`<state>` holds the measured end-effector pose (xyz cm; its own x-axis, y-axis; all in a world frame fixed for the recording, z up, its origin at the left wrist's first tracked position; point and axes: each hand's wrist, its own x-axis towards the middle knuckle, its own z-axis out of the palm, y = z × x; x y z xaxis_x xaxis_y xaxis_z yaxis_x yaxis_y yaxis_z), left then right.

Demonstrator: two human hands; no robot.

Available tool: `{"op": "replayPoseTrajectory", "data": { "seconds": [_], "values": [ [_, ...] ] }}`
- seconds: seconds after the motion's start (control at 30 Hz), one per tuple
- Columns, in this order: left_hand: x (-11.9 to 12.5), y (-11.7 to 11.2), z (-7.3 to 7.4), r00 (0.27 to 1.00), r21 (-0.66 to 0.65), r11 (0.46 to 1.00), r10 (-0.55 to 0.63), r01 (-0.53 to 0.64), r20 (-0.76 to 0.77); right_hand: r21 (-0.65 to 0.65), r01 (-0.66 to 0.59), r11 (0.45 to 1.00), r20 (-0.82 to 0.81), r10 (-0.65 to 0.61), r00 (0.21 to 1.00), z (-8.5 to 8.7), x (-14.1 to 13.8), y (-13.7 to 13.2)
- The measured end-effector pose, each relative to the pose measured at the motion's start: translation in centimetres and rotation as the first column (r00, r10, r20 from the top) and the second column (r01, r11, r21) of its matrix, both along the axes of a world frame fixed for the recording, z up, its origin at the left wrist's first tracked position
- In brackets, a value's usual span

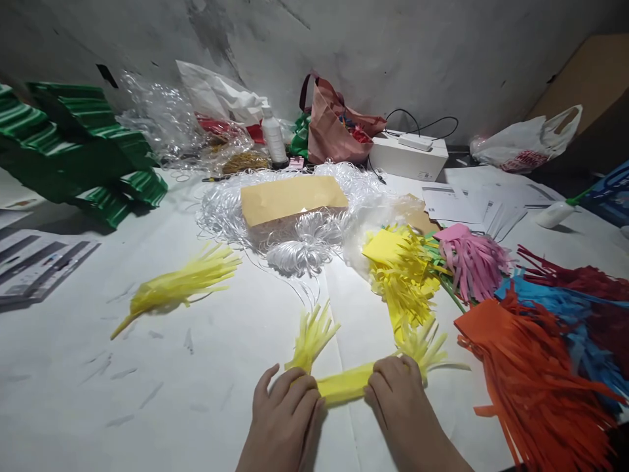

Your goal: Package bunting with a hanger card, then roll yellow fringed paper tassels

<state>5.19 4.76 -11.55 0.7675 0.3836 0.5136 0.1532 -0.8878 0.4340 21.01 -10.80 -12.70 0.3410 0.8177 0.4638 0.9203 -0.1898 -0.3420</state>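
Note:
Both my hands press on a rolled strip of yellow fringed paper (344, 383) lying on the white table near the front edge. My left hand (285, 413) covers its left end, fingers curled over the roll, with fringe sticking up just beyond. My right hand (398, 400) covers the right end, fingers closed over it, fringe fanning out past the fingertips. A finished yellow fringed bundle (177, 288) lies apart to the left.
Stacks of fringed paper lie at the right: yellow (400, 275), pink (472, 262), orange (531, 373), blue and dark red. A heap of clear plastic loops with a brown envelope (289, 200) sits mid-table. Green corrugated paper (83, 151), bags, a white box (407, 157) and a bottle (273, 137) line the back.

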Motion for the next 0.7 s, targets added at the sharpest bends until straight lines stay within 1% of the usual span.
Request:
{"op": "replayPoseTrajectory", "data": {
  "seconds": [0.1,0.17,0.23,0.33,0.4,0.47,0.5,0.53,0.6,0.63,0.67,0.7],
  "values": [
    [0.5,-0.1,0.6,0.995,0.038,0.997,0.066,-0.063,-0.072,-0.114,0.075,0.991,0.035,-0.072,0.997,0.2,0.4,1.0],
    [0.8,-0.1,1.0,0.983,0.065,0.994,0.1,-0.091,-0.154,-0.155,0.098,0.983,0.063,-0.089,0.994,0.3,0.8,1.7],
    [1.1,0.0,1.3,0.958,0.09,0.989,0.136,-0.117,-0.252,-0.159,0.116,0.98,0.077,-0.105,0.992,0.3,1.0,2.3],
    [1.5,0.1,1.2,0.91,0.132,0.98,0.186,-0.146,-0.37,-0.16,0.145,0.976,0.09,-0.132,0.987,0.2,1.1,2.7],
    [1.6,0.1,1.1,0.891,0.14,0.977,0.205,-0.161,-0.406,-0.149,0.18,0.972,0.088,-0.169,0.982,0.4,1.1,2.7],
    [1.7,0.0,1.0,0.886,0.132,0.977,0.207,-0.166,-0.415,-0.076,0.206,0.975,0.064,-0.202,0.977,0.9,1.0,2.4],
    [1.8,0.0,1.0,0.887,0.129,0.978,0.205,-0.166,-0.413,-0.029,0.179,0.983,0.047,-0.178,0.983,1.1,0.9,2.3],
    [1.9,-0.1,1.1,0.889,0.129,0.977,0.209,-0.17,-0.409,0.02,0.116,0.993,0.039,-0.116,0.992,1.3,0.7,2.2],
    [2.0,0.0,1.4,0.891,0.131,0.977,0.207,-0.168,-0.403,0.083,-0.067,0.994,0.072,0.061,0.996,1.4,0.3,2.2],
    [2.1,0.0,1.5,0.894,0.133,0.977,0.205,-0.165,-0.399,0.079,-0.146,0.986,0.104,0.137,0.985,1.4,0.1,2.3],
    [2.1,0.1,1.8,0.898,0.132,0.978,0.2,-0.16,-0.393,0.063,-0.195,0.979,0.138,0.185,0.973,1.4,-0.1,2.4],
    [2.0,0.2,2.0,0.905,0.128,0.979,0.195,-0.158,-0.378,0.051,-0.209,0.977,0.167,0.198,0.966,1.3,-0.2,2.6]
  ]
}}
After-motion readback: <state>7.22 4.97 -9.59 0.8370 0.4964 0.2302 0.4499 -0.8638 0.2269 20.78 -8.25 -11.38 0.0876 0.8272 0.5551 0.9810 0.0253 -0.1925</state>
